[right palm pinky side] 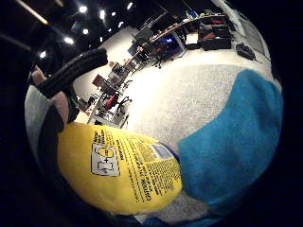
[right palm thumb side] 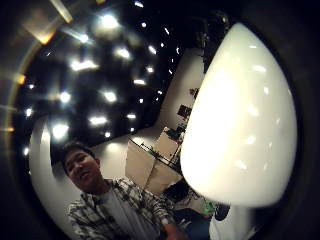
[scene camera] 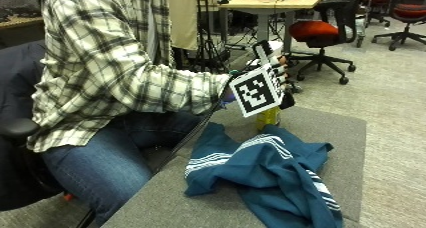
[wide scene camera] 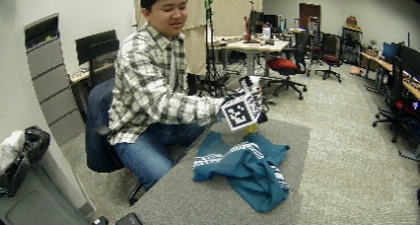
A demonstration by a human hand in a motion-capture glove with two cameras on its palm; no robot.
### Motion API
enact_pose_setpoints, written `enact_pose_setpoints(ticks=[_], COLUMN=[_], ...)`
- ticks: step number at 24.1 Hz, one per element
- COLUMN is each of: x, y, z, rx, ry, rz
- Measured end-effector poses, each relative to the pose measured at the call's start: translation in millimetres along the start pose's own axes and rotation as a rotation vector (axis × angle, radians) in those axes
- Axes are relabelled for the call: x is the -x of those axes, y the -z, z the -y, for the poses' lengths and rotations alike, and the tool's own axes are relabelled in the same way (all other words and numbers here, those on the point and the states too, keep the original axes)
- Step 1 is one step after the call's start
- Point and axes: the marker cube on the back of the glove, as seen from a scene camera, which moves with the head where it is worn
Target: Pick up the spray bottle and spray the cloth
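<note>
The person's gloved right hand (scene camera: 282, 73) grips the top of a spray bottle (scene camera: 268, 117) and holds it upright. Its yellow body shows below the hand, at the far edge of the teal cloth (scene camera: 266, 173) with white stripes. I cannot tell whether the base touches the table. In the little finger side palm view the yellow labelled bottle (right palm pinky side: 123, 170) is close to the palm, beside the teal cloth (right palm pinky side: 232, 146). The white spray head (right palm thumb side: 240, 125) fills much of the thumb side palm view. The cloth lies crumpled on the grey table (scene camera: 333, 133).
The person sits on a chair at the table's left side. Bare grey table top (wide scene camera: 197, 195) shows near the cloth's front. An office chair with a red seat (scene camera: 319, 30) and desks stand on the carpet behind the table.
</note>
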Motion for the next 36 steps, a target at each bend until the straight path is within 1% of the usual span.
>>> enact_pose_setpoints(ticks=[9, 17, 23, 29, 36], x=[-0.3, -4.6, -0.5, 6.8, 26.5], y=[1.1, 2.0, 8.5, 24.0, 59.4], z=[-2.8, -11.7, -11.3, -18.7, -30.6], rx=[0.055, 0.154, 0.147, 0.224, 0.305], ry=[-0.019, -0.035, -0.040, -0.049, -0.056], rz=[0.013, -0.097, -0.118, -0.263, -0.539])
